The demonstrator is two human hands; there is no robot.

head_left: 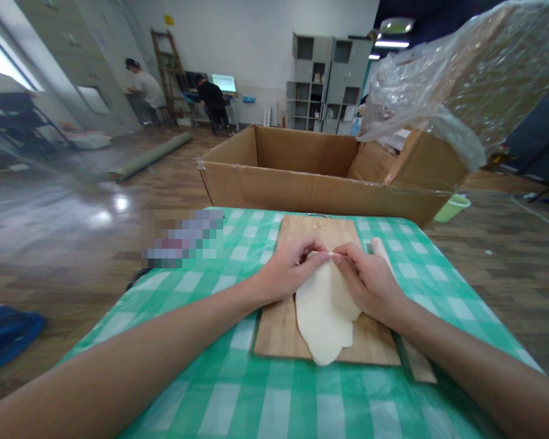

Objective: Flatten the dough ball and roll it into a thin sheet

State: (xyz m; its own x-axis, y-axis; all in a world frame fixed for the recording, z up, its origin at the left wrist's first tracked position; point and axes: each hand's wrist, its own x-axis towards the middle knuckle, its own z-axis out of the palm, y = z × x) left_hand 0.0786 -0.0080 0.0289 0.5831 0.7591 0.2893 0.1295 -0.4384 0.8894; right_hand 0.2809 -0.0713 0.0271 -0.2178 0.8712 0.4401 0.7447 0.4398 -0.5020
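Note:
A flat sheet of pale dough (pixel 324 317) lies on a wooden cutting board (pixel 279 332), its near end reaching the board's front edge. My left hand (pixel 288 268) pinches the far edge of the dough from the left, fingers closed on it. My right hand (pixel 370 277) pinches the same far edge from the right, fingertips almost meeting the left ones. A wooden rolling pin (pixel 414 360) lies along the board's right side, partly hidden under my right forearm.
The board rests on a table with a green-and-white checked cloth (pixel 265 402). An open cardboard box (pixel 311 171) stands just beyond the table, with clear plastic wrap (pixel 462 79) above its right end. Two people sit at desks far back. A green bowl (pixel 452 207) is on the floor.

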